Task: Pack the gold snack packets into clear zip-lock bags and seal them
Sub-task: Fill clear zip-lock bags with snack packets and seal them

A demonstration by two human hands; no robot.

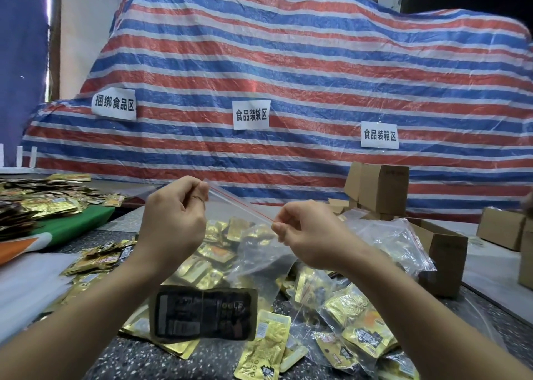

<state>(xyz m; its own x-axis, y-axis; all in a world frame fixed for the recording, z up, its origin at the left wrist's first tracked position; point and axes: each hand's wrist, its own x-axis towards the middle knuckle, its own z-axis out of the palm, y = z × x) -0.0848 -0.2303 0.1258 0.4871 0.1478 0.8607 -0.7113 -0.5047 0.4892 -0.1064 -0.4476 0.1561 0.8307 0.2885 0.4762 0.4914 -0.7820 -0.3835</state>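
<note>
Left hand [173, 221] pinches left end of red zip strip of clear zip-lock bag [251, 252], held above table. Right hand [311, 235] pinches strip's right end, lower. Bag hangs between hands with gold snack packets [219, 249] inside. Dark packet [203, 313] hangs at bag's bottom. Loose gold packets [265, 348] litter speckled table [138, 359]. Filled bags [360, 322] lie right. Cardboard boxes [383, 189] stand behind, before striped tarp [288, 76].

Packet-filled zip-lock bag [227, 264] held aloft

Both forearms bare, no sleeves, hands ungloved (short, unpainted fingernails)
</note>
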